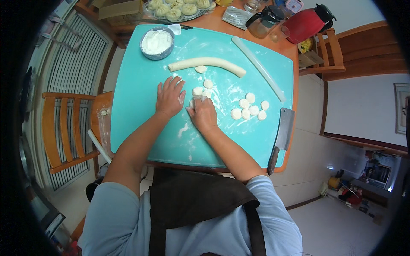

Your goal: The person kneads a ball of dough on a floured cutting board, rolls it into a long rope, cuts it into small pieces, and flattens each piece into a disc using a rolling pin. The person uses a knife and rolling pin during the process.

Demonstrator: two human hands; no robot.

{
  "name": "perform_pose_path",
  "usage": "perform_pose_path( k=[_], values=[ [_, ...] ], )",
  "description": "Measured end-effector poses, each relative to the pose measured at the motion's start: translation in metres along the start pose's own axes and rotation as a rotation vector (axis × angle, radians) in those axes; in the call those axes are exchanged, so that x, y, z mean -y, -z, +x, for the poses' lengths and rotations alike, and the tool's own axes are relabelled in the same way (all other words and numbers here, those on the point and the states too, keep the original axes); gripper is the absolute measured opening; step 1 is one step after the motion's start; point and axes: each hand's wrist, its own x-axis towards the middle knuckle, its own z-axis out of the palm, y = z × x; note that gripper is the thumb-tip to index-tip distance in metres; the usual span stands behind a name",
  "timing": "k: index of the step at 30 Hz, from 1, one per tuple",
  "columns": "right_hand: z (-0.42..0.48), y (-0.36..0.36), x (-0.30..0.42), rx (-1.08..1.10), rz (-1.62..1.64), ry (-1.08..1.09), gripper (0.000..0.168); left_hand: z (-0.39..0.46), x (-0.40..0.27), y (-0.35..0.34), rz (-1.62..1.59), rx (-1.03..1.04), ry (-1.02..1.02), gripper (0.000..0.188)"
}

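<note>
My left hand [169, 97] rests on the turquoise mat [134, 105], fingers apart, with nothing in it. Beside it, my right hand [202, 110] has its fingers curled on a small dough piece [192, 103], mostly hidden under them; whether it grips the piece cannot be told. Just beyond the right fingers lie more dough pieces [208, 84]. A long dough roll [206, 62] curves across the mat above the hands, one cut piece [200, 69] against its near side. Several flattened dough rounds [254, 110] lie to the right.
A bowl of flour [157, 42] stands at the mat's upper left. A pale rolling rod [258, 68] lies at the upper right, a cleaver [282, 137] at the right edge. Behind are a plate of filled buns [174, 14], a glass pot [261, 27] and a red thermos jug [303, 25].
</note>
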Motion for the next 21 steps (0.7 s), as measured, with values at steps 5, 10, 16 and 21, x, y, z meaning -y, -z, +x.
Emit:
perform_pose_path(
  k=[5,10,16,21],
  values=[
    [-0.054,0.027,-0.038,0.085,0.005,0.011,0.048,-0.001,0.0,0.0,0.01,0.0,0.013,0.038],
    [-0.04,0.038,-0.014,0.065,-0.239,-0.125,0.06,-0.001,-0.002,0.003,0.02,-0.005,0.006,0.039],
    [-0.031,0.021,-0.024,0.084,-0.326,-0.135,0.075,0.001,0.002,0.002,0.019,-0.035,-0.022,0.04],
    [0.001,0.06,-0.03,0.122,-0.156,-0.195,0.056,-0.003,0.004,0.004,-0.006,-0.004,0.01,0.039]
  ],
)
